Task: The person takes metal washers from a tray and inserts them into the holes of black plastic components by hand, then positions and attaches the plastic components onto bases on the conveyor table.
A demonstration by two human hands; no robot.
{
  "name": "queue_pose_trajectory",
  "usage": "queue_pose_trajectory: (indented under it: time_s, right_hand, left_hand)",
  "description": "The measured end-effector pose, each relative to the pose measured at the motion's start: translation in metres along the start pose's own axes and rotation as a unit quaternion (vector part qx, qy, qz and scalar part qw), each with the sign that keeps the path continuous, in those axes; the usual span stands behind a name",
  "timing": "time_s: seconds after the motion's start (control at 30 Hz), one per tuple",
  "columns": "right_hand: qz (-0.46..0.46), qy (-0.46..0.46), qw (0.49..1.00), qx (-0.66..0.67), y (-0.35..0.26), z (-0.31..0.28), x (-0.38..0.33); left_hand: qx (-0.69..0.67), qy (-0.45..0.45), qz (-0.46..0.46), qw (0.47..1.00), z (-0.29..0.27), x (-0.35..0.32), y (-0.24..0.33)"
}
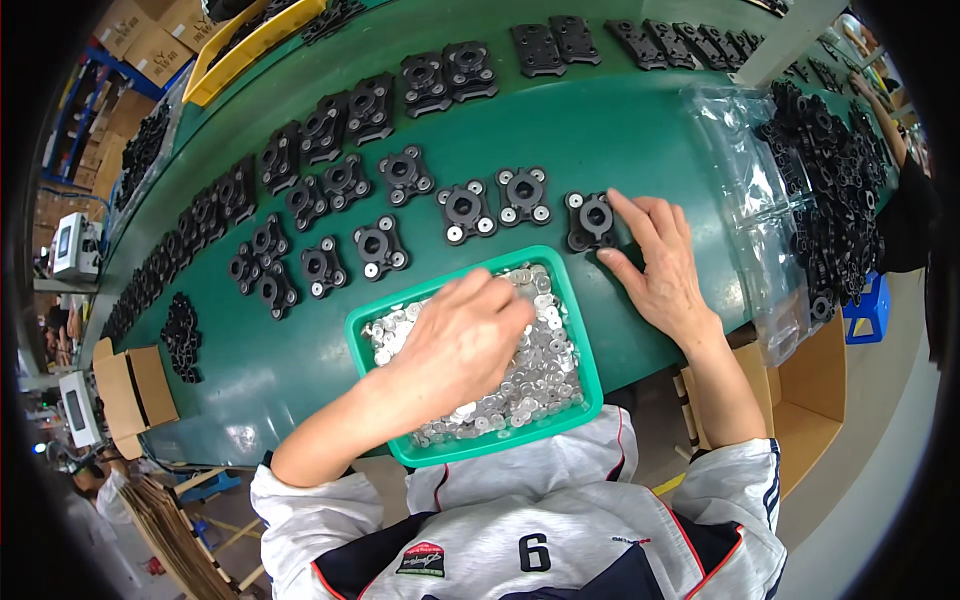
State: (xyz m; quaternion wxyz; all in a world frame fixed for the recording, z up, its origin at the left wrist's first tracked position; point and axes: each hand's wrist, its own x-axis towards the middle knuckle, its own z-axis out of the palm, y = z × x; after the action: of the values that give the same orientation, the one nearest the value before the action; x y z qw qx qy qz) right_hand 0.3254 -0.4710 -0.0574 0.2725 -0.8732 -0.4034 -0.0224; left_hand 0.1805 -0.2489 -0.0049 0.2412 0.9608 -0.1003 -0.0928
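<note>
My left hand (462,340) reaches into a green plastic tray (588,375) of small silvery metal washers (540,375). Its fingers are drawn together; what they hold, if anything, is hidden. The thumb and forefinger of my right hand (662,262) span the right side of a black plastic bracket (590,220) with a round central hole, steadying it on the green table. Washers show at some of its corners. Just left of it lie two like brackets (522,194), with washers in their corners. More brackets (380,247) are spread farther left.
Long rows of black brackets (370,105) line the far side of the table (640,130). A heap of black parts (825,190) sits on clear plastic sheeting (745,150) at right. An open cardboard box (815,400) stands below. A yellow bin (250,50) is at far left.
</note>
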Motion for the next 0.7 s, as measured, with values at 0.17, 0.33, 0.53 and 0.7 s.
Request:
queue_pose_trajectory:
  time_s: [0.17,0.33,0.53,0.7]
  right_hand:
    - [0.002,0.042,0.987,0.153,-0.021,-0.002,-0.008]
    - [-0.135,-0.051,0.988,0.062,-0.066,-0.017,-0.025]
    - [-0.092,-0.102,0.990,0.014,-0.080,-0.011,-0.032]
    - [-0.085,-0.101,0.991,0.038,-0.079,-0.007,-0.033]
  left_hand:
    - [-0.045,0.128,0.034,0.990,0.026,-0.016,0.001]
    - [-0.032,0.106,0.043,0.993,0.030,-0.012,-0.003]
    - [-0.048,0.121,0.041,0.991,0.033,-0.010,-0.004]
    - [-0.159,0.120,0.007,0.980,0.019,-0.011,-0.003]
